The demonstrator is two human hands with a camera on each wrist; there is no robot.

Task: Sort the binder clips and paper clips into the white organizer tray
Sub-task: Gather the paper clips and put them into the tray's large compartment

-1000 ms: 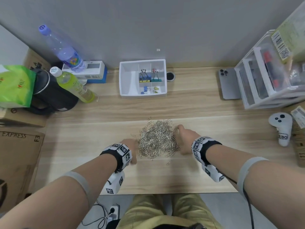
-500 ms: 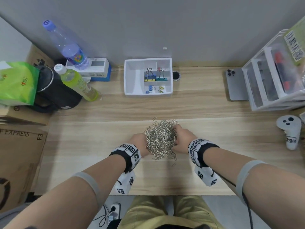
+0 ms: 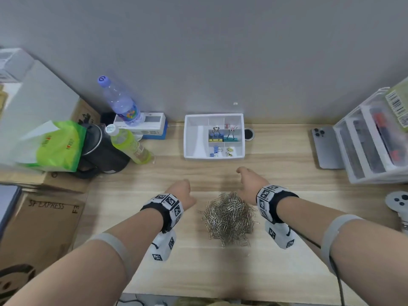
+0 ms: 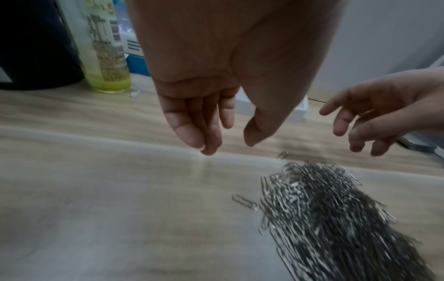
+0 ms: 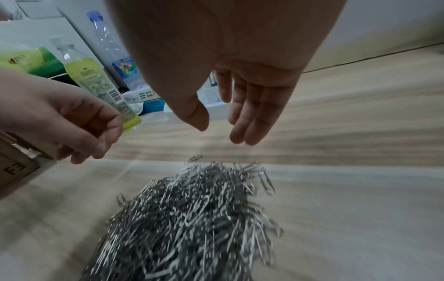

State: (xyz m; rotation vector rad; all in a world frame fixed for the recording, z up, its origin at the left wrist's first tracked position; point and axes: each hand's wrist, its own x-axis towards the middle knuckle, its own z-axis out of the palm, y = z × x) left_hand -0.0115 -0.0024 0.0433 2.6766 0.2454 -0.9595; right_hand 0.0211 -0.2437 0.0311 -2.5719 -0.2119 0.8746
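Note:
A heap of silver paper clips (image 3: pixel 229 217) (image 4: pixel 331 214) (image 5: pixel 192 218) lies on the wooden desk between my wrists. My left hand (image 3: pixel 182 193) (image 4: pixel 225 131) hangs above the desk just left of the heap, fingers loosely bent, holding nothing. My right hand (image 3: pixel 249 180) (image 5: pixel 223 121) is lifted past the far right side of the heap, fingers nearly straight and empty. The white organizer tray (image 3: pixel 196 140) stands at the back by the wall. Coloured binder clips (image 3: pixel 223 135) sit in its right compartments; its large left compartment shows nothing inside.
Two bottles (image 3: pixel 130 142), a black kettle (image 3: pixel 103 151) and a green bag (image 3: pixel 55 146) crowd the back left. A phone (image 3: pixel 324 146) and clear drawer unit (image 3: pixel 371 138) stand at the right, a white controller (image 3: pixel 397 204) nearer. A cardboard box (image 3: pixel 44 217) borders the left.
Both hands had pressed the clips into a tight heap; they have now let go and moved forward and apart. The heap stays on the desk.

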